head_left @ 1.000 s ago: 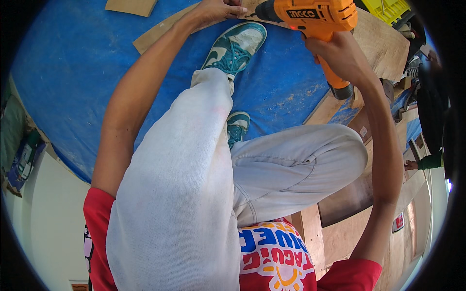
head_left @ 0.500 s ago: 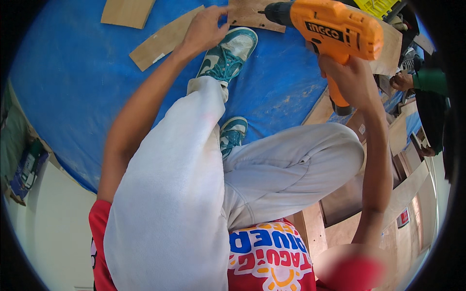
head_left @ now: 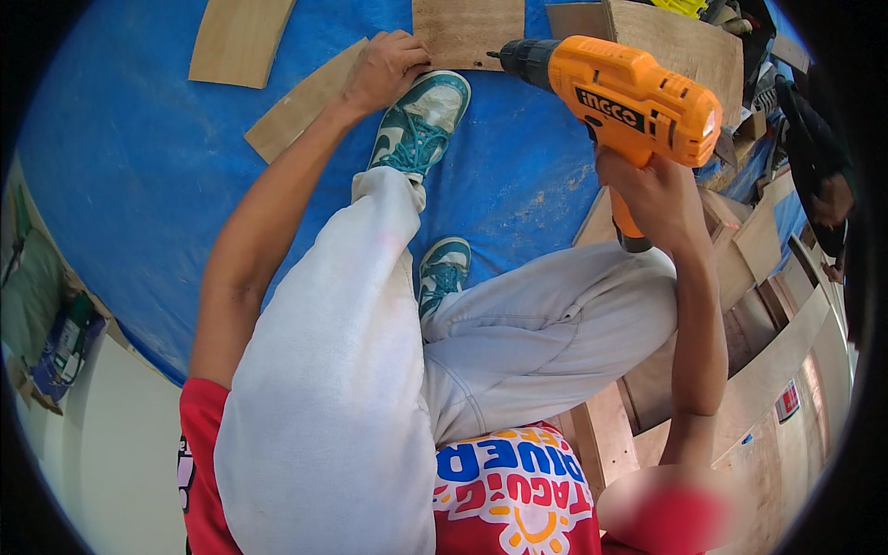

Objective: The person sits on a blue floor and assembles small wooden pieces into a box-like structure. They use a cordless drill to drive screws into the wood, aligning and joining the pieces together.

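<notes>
My right hand (head_left: 652,190) is wrapped round the handle of an orange cordless drill (head_left: 638,97). Its black chuck and bit point left, the tip over the near edge of a wooden board (head_left: 467,32) at the top of the view. My left hand (head_left: 387,72) is closed at that board's near left corner, fingers curled and touching the edge; whether a small thing is pinched there too is hidden. Under the left wrist lies a curved plywood strip (head_left: 301,111). My left green and white shoe (head_left: 421,120) rests just below the board.
A blue tarp (head_left: 139,176) covers the floor. Another plywood piece (head_left: 240,42) lies at the far left. More boards (head_left: 680,51) and wooden panels (head_left: 768,361) crowd the right side. At the right rim, another person's hand (head_left: 832,199) shows, blurred.
The drill has moved slightly down and left in the view. My left hand has come down, its fingers now curled at the board's corner. The other person's hand at the right has shifted.
</notes>
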Action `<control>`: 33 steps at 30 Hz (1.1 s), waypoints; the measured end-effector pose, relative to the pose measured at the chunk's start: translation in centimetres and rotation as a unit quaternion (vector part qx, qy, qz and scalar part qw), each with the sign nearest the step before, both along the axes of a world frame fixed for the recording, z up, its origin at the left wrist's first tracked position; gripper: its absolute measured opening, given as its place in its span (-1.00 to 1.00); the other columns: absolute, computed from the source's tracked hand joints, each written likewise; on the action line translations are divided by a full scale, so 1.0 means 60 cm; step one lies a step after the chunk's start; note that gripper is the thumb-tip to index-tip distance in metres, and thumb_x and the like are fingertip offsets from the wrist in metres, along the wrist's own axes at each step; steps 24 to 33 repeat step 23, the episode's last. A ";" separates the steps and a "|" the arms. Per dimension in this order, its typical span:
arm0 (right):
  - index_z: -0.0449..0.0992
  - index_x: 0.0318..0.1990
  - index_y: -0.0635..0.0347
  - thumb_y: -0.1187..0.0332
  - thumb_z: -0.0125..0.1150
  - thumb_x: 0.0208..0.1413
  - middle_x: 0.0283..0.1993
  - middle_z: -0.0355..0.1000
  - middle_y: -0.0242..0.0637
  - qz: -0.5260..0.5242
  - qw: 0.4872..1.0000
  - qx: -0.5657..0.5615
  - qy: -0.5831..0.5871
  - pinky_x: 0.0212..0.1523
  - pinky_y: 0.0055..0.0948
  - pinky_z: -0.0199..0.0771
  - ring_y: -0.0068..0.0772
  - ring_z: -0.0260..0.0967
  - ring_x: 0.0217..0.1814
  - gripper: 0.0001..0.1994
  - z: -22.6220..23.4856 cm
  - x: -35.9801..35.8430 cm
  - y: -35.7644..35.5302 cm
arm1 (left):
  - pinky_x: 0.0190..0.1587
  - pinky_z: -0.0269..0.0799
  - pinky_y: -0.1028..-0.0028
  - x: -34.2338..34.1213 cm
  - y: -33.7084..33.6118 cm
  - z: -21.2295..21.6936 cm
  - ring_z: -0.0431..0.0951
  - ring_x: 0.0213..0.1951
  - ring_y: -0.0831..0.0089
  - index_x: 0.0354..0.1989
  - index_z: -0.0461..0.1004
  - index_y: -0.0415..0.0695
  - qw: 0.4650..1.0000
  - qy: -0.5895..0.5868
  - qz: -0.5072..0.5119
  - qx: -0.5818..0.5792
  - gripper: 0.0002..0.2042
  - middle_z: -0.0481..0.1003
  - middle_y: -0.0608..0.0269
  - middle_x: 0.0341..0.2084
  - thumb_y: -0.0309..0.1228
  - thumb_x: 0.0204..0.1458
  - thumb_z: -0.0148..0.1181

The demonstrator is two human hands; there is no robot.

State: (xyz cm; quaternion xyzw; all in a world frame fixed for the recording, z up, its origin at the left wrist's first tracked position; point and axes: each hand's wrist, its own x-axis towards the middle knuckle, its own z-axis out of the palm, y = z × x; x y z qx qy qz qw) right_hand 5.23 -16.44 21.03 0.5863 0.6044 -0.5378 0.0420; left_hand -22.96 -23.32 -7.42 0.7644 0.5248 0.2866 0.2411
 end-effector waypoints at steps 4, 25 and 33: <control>0.53 -0.09 0.23 0.41 0.26 0.03 -0.35 0.48 -0.39 0.016 1.000 0.011 -0.017 -0.30 -0.46 0.44 -0.55 0.39 -0.36 -0.74 -0.010 0.008 -0.003 | -0.12 0.42 0.28 0.007 -0.009 -0.004 0.59 -0.20 0.23 -0.31 0.60 -0.12 0.998 -0.003 0.025 0.062 -0.91 0.59 0.23 -0.37 -0.46 0.00 0.34; 0.54 -0.03 0.25 0.39 0.28 0.03 -0.31 0.58 -0.22 0.081 0.996 0.021 0.015 -0.26 -0.28 0.51 -0.19 0.49 -0.36 -0.68 -0.011 -0.007 -0.001 | -0.04 0.50 0.27 -0.030 -0.049 -0.004 0.67 -0.11 0.25 -0.23 0.66 -0.09 0.999 0.000 -0.035 -0.007 -0.86 0.68 0.19 -0.20 -0.51 0.02 0.31; 0.54 -0.03 0.25 0.39 0.28 0.03 -0.31 0.58 -0.22 0.081 0.996 0.021 0.015 -0.26 -0.28 0.51 -0.19 0.49 -0.36 -0.68 -0.011 -0.007 -0.001 | -0.04 0.50 0.27 -0.030 -0.049 -0.004 0.67 -0.11 0.25 -0.23 0.66 -0.09 0.999 0.000 -0.035 -0.007 -0.86 0.68 0.19 -0.20 -0.51 0.02 0.31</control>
